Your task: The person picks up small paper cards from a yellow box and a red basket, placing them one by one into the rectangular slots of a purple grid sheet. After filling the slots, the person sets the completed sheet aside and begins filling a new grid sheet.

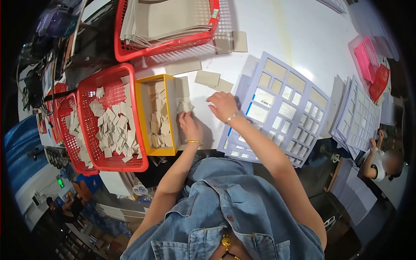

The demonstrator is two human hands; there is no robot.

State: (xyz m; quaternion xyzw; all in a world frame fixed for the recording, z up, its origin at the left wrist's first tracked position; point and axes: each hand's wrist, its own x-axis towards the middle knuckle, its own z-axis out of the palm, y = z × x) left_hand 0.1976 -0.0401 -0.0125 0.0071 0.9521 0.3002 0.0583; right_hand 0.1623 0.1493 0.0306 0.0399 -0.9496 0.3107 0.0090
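My left hand (189,127) rests by the right side of a yellow-edged box (175,117), its fingertips at a few small grey cardboard pieces (185,105). The fingers look stretched out, and no firm grip shows. My right hand (223,106) is open over the white table, fingers apart, with nothing visible in it. Under its forearm lies a stack of lavender sheets (281,66) with rectangular windows, some showing white inserts and others grey board. Many small cardboard pieces (159,108) fill the box. Larger grey cards (207,78) lie beyond my hands.
At left, a red basket (145,160) holds loose cardboard pieces, with another basket beside it. A red basket (125,56) of large boards stands at the back. More lavender sheets (357,112) and a pink basket (366,56) are at right, near another person (379,164).
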